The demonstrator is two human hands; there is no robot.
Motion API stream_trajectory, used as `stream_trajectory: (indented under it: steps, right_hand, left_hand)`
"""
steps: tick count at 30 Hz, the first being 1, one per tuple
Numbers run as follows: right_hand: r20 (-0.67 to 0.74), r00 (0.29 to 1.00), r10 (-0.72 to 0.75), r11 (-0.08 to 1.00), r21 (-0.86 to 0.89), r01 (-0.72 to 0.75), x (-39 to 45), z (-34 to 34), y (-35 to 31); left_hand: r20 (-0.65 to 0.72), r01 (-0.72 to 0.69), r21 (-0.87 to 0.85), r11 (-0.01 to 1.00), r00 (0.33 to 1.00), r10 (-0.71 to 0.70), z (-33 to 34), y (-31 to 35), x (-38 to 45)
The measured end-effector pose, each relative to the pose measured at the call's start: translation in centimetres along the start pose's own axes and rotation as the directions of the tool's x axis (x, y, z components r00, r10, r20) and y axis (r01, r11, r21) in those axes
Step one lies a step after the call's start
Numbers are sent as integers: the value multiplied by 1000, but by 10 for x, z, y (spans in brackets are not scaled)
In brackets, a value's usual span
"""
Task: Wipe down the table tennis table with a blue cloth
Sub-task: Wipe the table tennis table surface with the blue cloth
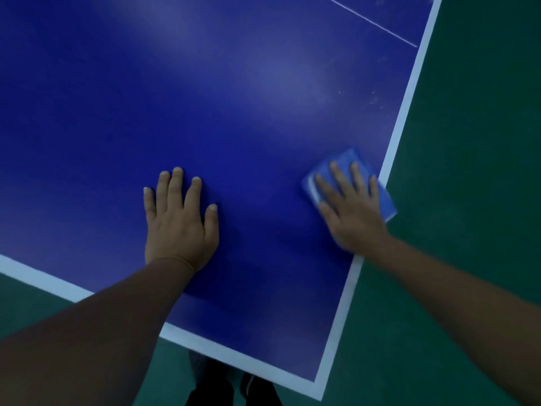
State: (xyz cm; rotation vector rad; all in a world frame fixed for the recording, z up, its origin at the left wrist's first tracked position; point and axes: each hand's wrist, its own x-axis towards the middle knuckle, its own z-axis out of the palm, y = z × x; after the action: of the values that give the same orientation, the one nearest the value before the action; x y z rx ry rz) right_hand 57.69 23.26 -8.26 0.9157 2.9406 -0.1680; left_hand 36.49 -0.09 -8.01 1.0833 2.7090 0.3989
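The blue cloth is lying folded at the counter's right edge, where the right hand is pressing it with flat, spread fingers; the left hand is bracing, open-palmed, gripping nothing. Wiping is seemingly under way; next, sweep toward the faint smudges farther along.

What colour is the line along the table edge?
White, seen in the head view: the line borders the blue table.

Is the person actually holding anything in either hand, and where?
Nothing is gripped. The right hand presses flat on the middle of the blue cloth at the table's white side line; the left hand rests flat on bare table.
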Motion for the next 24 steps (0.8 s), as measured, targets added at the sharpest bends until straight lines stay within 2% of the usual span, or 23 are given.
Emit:
stream_trajectory:
  steps: [2, 4, 10, 14, 17, 20, 22, 24]
  right_hand:
    - [5, 990, 143, 990, -12, -143, 28, -1, -9]
    - [37, 991, 128, 992, -28, -127, 42, 2, -36]
    - [55, 988, -142, 989, -23, 144, 18, 10, -131]
    - [39, 899, -435, 900, 25, 435, -73, 20, -166]
    - [69, 861, -505, 863, 52, 502, -149, 29, -154]
    - [119, 884, -453, 891, 19, 454, -188, 27, -116]
    - [132, 932, -338, 940, -4, 341, -189, 22, -94]
    - [113, 981, -155, 987, -33, 160, -173, 16, -77]
  left_hand:
    - [-4, -7, -24, 1000, 1000, 7, -1, -1, -1]
    - [-9, -19, -59, 998, 1000, 19, -3, -3, -1]
    - [21, -38, -209, 977, 999, 43, -12, -9, 1]
    - [181, 1, -344, 939, 981, 66, -23, -28, 17]
    - [254, -51, -322, 945, 957, 138, -26, -38, 21]
    - [183, -102, -239, 966, 972, 148, -21, -34, 11]
    - [121, -119, -182, 976, 982, 142, -16, -30, 3]
    - [93, -144, -88, 986, 984, 152, -11, -27, -2]
